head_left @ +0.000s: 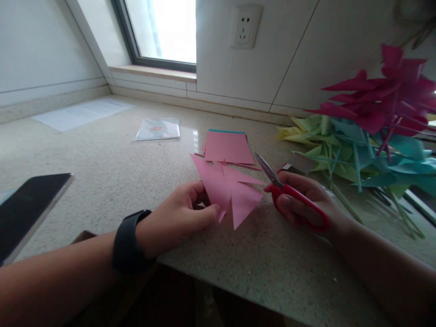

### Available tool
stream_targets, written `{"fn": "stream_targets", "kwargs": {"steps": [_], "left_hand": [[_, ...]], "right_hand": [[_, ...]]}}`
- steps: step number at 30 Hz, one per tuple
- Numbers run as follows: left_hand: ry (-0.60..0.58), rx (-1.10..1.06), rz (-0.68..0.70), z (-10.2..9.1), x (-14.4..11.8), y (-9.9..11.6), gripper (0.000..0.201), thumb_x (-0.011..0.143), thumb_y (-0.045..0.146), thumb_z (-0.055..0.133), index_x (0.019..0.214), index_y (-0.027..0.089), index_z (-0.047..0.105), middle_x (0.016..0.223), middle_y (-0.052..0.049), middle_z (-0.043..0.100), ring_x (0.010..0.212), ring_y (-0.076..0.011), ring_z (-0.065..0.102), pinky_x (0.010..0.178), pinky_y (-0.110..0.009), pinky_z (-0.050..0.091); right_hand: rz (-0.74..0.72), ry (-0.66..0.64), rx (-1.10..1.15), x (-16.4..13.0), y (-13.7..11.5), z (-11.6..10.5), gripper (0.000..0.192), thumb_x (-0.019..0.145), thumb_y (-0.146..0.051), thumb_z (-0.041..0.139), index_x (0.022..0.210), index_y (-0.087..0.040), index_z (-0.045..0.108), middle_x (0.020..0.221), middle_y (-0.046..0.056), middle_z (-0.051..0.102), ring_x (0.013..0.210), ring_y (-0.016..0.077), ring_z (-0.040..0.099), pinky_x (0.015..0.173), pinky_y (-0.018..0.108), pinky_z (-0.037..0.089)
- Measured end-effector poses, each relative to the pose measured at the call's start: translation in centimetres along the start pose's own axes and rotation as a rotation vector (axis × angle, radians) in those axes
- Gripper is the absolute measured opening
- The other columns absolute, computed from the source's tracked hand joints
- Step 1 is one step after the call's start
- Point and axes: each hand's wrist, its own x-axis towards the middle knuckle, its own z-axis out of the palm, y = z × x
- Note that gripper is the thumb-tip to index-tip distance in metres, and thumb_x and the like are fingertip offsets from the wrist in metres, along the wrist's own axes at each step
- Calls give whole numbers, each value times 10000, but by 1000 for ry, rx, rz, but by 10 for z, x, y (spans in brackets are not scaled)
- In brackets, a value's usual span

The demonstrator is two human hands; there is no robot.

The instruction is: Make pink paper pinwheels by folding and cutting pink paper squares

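Spreading into pointed flaps, a slit pink paper square (218, 184) is held over the speckled bench (102, 156), near its front edge; one lower flap is pinched between thumb and fingers in the left hand's (184, 213) grip. A black smartwatch (131, 243) is worn on that wrist. By the right hand (303, 200), red-handled scissors (289, 190) are gripped, with the handles enclosed by the fingers and the blades pointed away, just beside the paper. Just beyond the square, a stack of pink sheets (228, 149) is seen, edged with blue at the back. Farther off, a clear packet (158, 129) and a printed page (83, 112) are laid out. At the left, a dark-screened device (30, 209) is placed; at the right, magenta, teal and yellow-green paper pinwheels (368, 113) are heaped.
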Motion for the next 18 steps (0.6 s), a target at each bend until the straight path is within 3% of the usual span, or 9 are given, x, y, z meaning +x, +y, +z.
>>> {"fn": "stream_targets", "kwargs": {"steps": [4,8,13,16,18], "left_hand": [[-60,-38,-179,-12,1,8,194,829,196,653,1010,132,676,861,-18,634,655,-92,499,592,-215,392],[-127,156,-334,-34,-1,25,197,793,197,602,960,130,683,793,-9,585,641,-107,466,565,-224,365],[-159,458,-380,-58,-3,47,233,805,337,633,957,164,669,835,-17,602,716,-152,520,588,-238,406],[-204,631,-395,-72,-2,50,276,837,403,619,988,180,681,833,-18,631,696,-159,551,577,-240,425],[-162,763,-331,-82,-4,48,261,842,414,620,927,179,698,772,-21,662,638,-163,577,551,-246,427]], "right_hand": [[-11,50,20,1,1,1,399,835,-581,713,880,-207,580,491,-73,484,377,60,384,362,182,234],[-21,84,9,3,2,1,409,817,-575,733,871,-198,583,511,-73,500,382,56,406,364,178,264],[-60,79,51,5,5,2,389,813,-556,745,875,-207,584,516,-81,501,364,53,394,342,182,265],[-43,55,74,4,7,1,375,818,-538,748,866,-211,573,496,-91,483,359,51,390,343,177,257],[-30,50,73,4,7,1,385,809,-540,757,860,-207,570,500,-91,485,363,48,395,347,173,261]]}}
